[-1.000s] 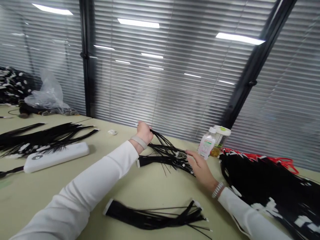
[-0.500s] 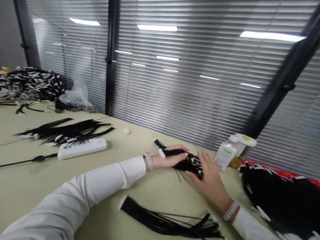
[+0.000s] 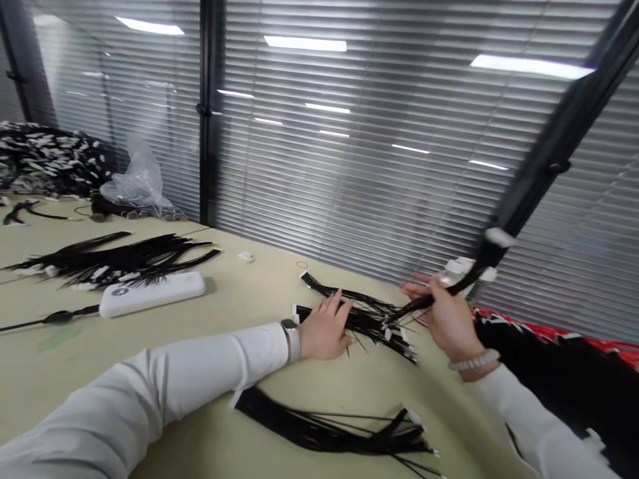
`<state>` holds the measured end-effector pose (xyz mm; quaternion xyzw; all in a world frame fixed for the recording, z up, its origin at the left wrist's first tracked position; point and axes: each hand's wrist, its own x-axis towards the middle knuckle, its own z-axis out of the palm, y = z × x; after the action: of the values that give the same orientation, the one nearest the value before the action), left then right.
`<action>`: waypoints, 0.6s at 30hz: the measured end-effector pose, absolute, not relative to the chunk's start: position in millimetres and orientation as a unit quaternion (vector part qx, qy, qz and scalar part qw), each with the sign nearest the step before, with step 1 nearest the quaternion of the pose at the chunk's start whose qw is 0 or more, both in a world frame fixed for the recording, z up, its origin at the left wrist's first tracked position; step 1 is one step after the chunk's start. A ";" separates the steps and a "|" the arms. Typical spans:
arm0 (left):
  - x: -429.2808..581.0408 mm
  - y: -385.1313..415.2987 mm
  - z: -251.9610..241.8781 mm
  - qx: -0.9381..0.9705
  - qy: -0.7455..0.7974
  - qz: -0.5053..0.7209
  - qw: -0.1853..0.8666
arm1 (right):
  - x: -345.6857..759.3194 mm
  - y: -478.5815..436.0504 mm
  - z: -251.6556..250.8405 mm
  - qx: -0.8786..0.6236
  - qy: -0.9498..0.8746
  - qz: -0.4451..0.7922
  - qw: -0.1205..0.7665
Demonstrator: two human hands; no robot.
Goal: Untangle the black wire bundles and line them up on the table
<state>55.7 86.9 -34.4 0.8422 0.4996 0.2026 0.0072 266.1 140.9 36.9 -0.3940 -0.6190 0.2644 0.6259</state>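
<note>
My left hand (image 3: 325, 327) lies flat with fingers spread on a bundle of black cables (image 3: 369, 320) with small white connectors. My right hand (image 3: 449, 318) is raised to the right of that bundle, fingers closed around a black wire harness (image 3: 462, 283). A white connector (image 3: 499, 237) tops the held harness, and its lower end reaches down to the loose wire ends of the bundle. Closer to me, another black wire harness (image 3: 309, 426) lies alone on the table, with a white connector at its left end.
Behind my right hand stands a partly hidden bottle (image 3: 454, 267). A large black and red cable pile (image 3: 549, 372) is at the right. On the left are a white power bank (image 3: 152, 294), more black harnesses (image 3: 120, 259) and a clear plastic bag (image 3: 137, 179). Blinds line the far edge.
My right hand has lifted a harness up and to the right, off the bundle. My left hand has let go of the harness it held and now rests spread on the bundle.
</note>
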 end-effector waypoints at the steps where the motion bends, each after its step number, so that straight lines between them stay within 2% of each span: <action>1: 54.7 90.4 -36.0 0.845 0.499 0.192 0.018 | 274.1 142.8 46.5 -0.399 -0.587 0.253 0.658; 5: 50.5 103.1 -36.2 0.858 0.483 0.169 0.039 | 305.8 136.8 89.8 -0.406 -0.483 0.162 0.758; 9: 44.6 113.8 -34.1 0.850 0.494 0.179 0.037 | 319.0 119.6 115.8 -0.433 -0.498 0.050 0.750; 13: 38.1 122.9 -31.5 0.839 0.506 0.201 0.021 | 298.7 115.3 93.3 -0.496 -0.656 -0.042 0.567; 16: 28.1 128.2 -25.3 0.838 0.504 0.208 -0.005 | 270.1 120.4 48.2 -0.481 -0.772 -0.051 0.413; 18: 14.0 132.8 -18.0 0.833 0.515 0.202 -0.025 | 254.5 124.5 16.6 -0.446 -0.825 -0.058 0.342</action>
<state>14.0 132.8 -18.0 0.8327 0.5151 0.2017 -0.0249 254.5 124.5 16.6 -0.4458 -0.8253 -0.0585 0.3416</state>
